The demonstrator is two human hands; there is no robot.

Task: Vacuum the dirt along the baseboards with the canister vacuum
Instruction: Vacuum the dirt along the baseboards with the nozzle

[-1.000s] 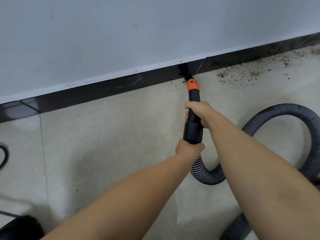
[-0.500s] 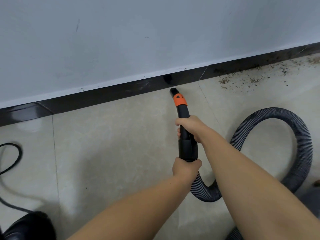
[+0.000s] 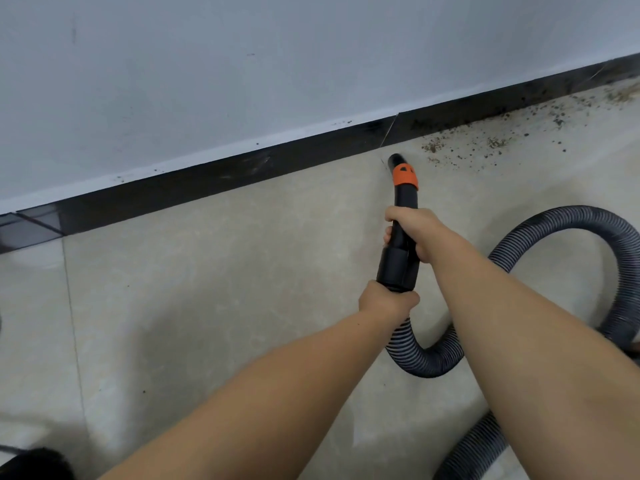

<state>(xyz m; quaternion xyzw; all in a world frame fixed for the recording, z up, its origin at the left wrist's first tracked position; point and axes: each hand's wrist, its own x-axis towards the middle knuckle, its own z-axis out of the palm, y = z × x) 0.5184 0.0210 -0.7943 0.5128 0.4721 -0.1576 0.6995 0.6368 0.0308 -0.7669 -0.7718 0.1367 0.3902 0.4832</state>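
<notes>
Both hands' fingers (image 3: 393, 213) wrap the nozzle (image 3: 401, 223), tip beside dirt (image 3: 485, 143).

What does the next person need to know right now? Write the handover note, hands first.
Left hand grips the rear end of the black nozzle, where the ribbed hose joins. Right hand grips the nozzle mid-length.
Nozzle tip sits just short of the dark baseboard, near a joint in it.
Done: floor along the baseboard to the left looks mostly clean.
Left: scattered dirt to the right of the tip, on the floor and against the baseboard, running to the frame edge.
</notes>
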